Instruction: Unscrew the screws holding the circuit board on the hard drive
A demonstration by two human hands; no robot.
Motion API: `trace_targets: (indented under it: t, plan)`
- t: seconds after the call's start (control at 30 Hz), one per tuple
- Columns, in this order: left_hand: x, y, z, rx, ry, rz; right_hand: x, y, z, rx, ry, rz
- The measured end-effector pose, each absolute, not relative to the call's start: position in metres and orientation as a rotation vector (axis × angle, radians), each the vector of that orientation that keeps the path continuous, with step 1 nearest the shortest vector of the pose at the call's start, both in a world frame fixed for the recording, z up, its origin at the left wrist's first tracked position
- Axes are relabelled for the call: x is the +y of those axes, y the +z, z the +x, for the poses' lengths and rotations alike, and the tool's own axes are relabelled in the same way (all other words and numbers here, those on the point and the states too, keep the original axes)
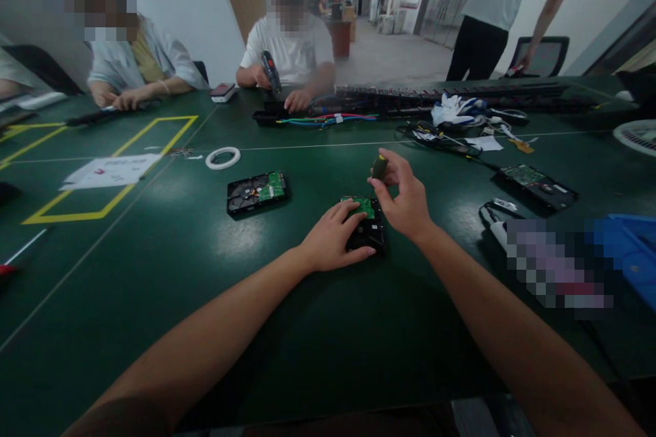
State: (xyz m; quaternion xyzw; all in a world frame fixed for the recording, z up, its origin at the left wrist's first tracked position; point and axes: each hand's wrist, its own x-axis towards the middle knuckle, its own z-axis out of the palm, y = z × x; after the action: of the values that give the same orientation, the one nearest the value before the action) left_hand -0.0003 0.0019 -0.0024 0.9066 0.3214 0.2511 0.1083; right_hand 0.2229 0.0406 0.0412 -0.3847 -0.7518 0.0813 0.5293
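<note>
A hard drive (373, 237) lies on the green table in front of me, its green circuit board facing up. My left hand (335, 235) rests across its left side with the fingers spread, pressing on it. In my right hand (404, 198) a screwdriver (379, 166) with a dark green and yellow handle is held upright between the fingers. Its thin shaft points down at the upper right of the board; the tip is too small to make out. Left of my hands sits a second hard drive (256, 194), also board side up.
A third hard drive (536, 188) lies to the right, near a cable and a blue bin (633, 252). A roll of white tape (223, 158) and a paper sheet (110, 171) are at left. Across the table a person holds a power drill (270, 72) over wired parts.
</note>
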Motion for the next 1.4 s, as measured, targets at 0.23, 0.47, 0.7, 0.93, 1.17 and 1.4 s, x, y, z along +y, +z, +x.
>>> trace_targets:
  t: [0.23, 0.47, 0.7, 0.93, 1.17, 1.4]
  plan:
    - [0.0022, -0.0029, -0.0002, 0.946, 0.743, 2.685, 0.0402, 0.0401, 0.2237, -1.766, -0.01, -0.946]
    - [0.0029, -0.0038, -0.0002, 0.943, 0.749, 2.681, 0.0385, 0.0439, 0.2229, -1.774, -0.045, -0.99]
    - [0.0023, -0.0035, 0.0001, 0.943, 0.744, 2.674, 0.0418, 0.0377, 0.2261, -1.852, 0.058, -0.94]
    - [0.0021, -0.0024, -0.0002, 0.945, 0.734, 2.656, 0.0383, 0.0371, 0.2254, -1.834, 0.068, -0.903]
    - [0.002, -0.0021, -0.0001, 0.949, 0.728, 2.664, 0.0363, 0.0421, 0.2245, -1.771, -0.003, -0.948]
    - [0.0019, -0.0028, -0.0006, 0.957, 0.722, 2.661, 0.035, 0.0372, 0.2234, -1.792, 0.159, -0.949]
